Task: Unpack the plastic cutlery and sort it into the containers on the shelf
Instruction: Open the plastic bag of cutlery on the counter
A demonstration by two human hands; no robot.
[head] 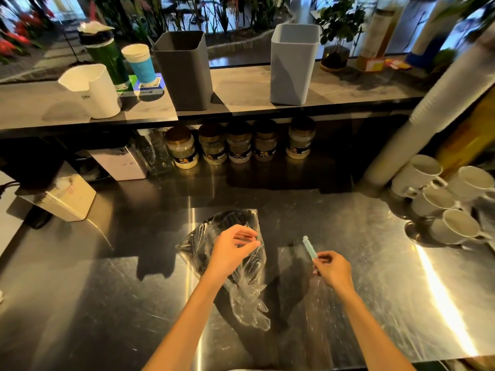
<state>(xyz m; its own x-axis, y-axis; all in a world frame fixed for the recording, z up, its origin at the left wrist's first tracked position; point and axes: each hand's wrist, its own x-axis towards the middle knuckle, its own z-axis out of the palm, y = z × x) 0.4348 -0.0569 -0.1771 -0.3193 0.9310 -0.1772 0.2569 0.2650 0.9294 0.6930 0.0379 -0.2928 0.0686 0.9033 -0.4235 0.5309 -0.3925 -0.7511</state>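
A clear plastic bag (pixel 211 236) full of black cutlery lies on the steel counter (pixel 348 236), its twisted end toward me. My left hand (pixel 233 250) hovers over the bag's right side with fingers curled, pinching the film as far as I can tell. To the right, my right hand (pixel 332 269) grips a slim pale-green cutter (pixel 309 246), its tip pointing up and away. On the shelf (pixel 241 84) above stand a dark grey container (pixel 184 70) and a light grey container (pixel 293 65), both open at the top.
A white container (pixel 91 89), a green bottle and a blue-and-white cup stack stand left on the shelf. Several jars (pixel 238 145) line up under it. White mugs (pixel 439 199) and a tall cup stack crowd the right. A white box (pixel 67 196) sits left.
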